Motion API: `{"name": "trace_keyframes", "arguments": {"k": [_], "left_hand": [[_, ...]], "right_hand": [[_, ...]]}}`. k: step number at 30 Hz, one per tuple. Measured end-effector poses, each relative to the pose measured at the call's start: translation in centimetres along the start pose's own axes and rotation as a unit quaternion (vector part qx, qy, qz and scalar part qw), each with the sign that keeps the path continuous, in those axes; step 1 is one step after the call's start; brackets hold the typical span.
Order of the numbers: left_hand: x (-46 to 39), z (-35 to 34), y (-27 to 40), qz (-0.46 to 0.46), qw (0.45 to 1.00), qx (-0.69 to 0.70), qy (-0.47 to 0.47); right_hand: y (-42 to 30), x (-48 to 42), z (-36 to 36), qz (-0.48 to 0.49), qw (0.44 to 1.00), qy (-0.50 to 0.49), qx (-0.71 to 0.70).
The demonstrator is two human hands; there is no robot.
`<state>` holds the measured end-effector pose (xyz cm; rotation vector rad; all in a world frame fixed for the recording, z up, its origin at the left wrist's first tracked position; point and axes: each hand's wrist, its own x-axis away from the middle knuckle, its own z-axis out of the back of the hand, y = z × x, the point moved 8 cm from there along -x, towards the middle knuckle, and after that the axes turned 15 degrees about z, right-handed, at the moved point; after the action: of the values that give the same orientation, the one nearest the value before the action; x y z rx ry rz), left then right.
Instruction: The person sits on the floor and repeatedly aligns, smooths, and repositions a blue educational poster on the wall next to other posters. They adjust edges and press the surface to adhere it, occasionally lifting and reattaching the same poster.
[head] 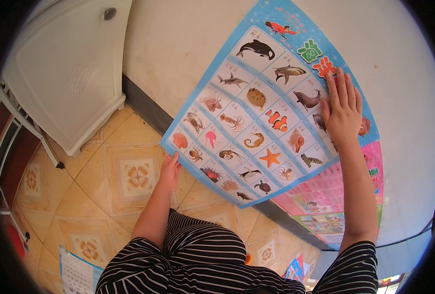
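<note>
A blue-bordered poster of sea animals (pixel 256 97) lies against the white wall, tilted in view. It has rows of pictures, among them a whale, a clownfish and a starfish, and bears large printed characters along its upper band. My right hand (pixel 343 108) is spread flat on that band, palm to the paper, covering part of the lettering. Down at the lower left corner, my left hand (pixel 170 171) pinches the poster's edge between thumb and fingers. Some of those fingers are hidden behind the paper.
A pink poster (pixel 320 187) is on the wall beside the sea-animal one. To the left stands a white cabinet (pixel 67 73), with a metal-legged frame (pixel 30 125) beside it. Another printed sheet (pixel 79 272) lies on the patterned tile floor (pixel 107 187). A dark baseboard (pixel 147 106) runs along the wall.
</note>
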<state>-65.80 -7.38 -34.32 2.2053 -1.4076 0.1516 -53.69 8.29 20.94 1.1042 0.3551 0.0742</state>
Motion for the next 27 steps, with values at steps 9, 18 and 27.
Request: {"name": "trace_keyframes", "arguments": {"k": [9, 18, 27], "left_hand": [[-5.2, -0.2, 0.7, 0.002, 0.998, -0.017, 0.055], [-8.2, -1.7, 0.6, -0.009, 0.996, -0.044, 0.081], [-11.4, -1.0, 0.1, -0.05, 0.987, -0.031, 0.146]], "right_hand": [[-0.5, -0.2, 1.1, -0.008, 1.0, 0.024, 0.008], [-0.9, 0.0, 1.8, -0.006, 0.999, 0.021, 0.027], [-1.1, 0.4, 0.6, -0.011, 0.999, 0.021, 0.041]]}}
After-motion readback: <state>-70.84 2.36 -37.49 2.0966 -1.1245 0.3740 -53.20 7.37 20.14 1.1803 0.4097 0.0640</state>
